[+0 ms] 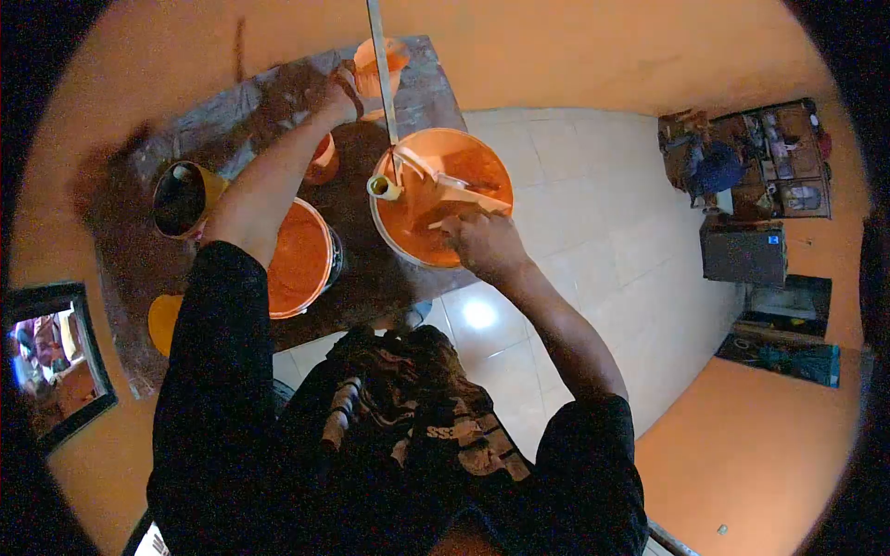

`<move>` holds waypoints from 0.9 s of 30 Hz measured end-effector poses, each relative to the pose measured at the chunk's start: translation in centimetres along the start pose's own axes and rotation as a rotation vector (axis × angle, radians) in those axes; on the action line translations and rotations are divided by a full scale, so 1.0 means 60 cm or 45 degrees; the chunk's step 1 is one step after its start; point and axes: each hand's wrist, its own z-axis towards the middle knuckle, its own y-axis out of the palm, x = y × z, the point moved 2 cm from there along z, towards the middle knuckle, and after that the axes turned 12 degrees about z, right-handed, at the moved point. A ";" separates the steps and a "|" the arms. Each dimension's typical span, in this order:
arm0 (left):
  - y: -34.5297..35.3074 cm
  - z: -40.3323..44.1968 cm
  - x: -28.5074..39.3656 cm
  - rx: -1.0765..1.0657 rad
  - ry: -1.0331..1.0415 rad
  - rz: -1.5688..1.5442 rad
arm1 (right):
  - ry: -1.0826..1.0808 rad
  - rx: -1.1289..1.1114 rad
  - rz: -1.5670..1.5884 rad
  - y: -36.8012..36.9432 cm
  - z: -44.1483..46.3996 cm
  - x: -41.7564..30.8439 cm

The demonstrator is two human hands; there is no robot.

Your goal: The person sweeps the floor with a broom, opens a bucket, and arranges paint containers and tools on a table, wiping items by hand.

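On the dark surface [366, 287], by its R edge, the big tub [447, 131] is sitting w/ orange mix inside; the cup [367, 83] is standing beyond it, next to the wall, w/ the long pole [375, 28] passing in front. L grip [332, 95] is reaching to the cup's side; can't tell if it's closing on it. R grip [477, 243] is curling over the tub's near R part, fingers bending in; a pale bit is showing by the fingertips, can't tell if held. Tub's looking heavy & prob. stiff-walled, maybe slick where mix is coating the rim; best hold = both sides, low, keeping it level. Cup's seeming light, prob. thin plastic, so it'd be needing a soft hold round the mid, w/ fingers staying off any wet lip. Pole's looking stiff & top-heavy; mid-shaft is seeming the balanced spot. Bucket [329, 243] w/ orange mix is sitting nearby, prob. heavy too.
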 end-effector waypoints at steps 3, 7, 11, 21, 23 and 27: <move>-0.002 -0.006 -0.005 -0.022 -0.016 0.032 | 0.078 0.121 0.090 -0.040 -0.007 -0.011; 0.019 -0.003 -0.018 0.012 -0.029 -0.222 | 0.118 0.446 0.245 -0.100 -0.024 0.002; 0.024 0.007 -0.038 0.139 0.023 -0.500 | 0.155 0.480 0.199 -0.107 -0.017 0.030; 0.108 0.087 -0.096 0.291 0.073 -0.416 | 0.026 0.368 0.088 -0.098 -0.020 0.007; 0.108 0.081 -0.100 0.301 -0.006 -0.461 | 0.003 0.439 0.034 -0.135 -0.024 -0.017; 0.025 0.020 -0.069 0.164 -0.106 -0.568 | -0.019 0.416 0.002 -0.146 -0.027 -0.020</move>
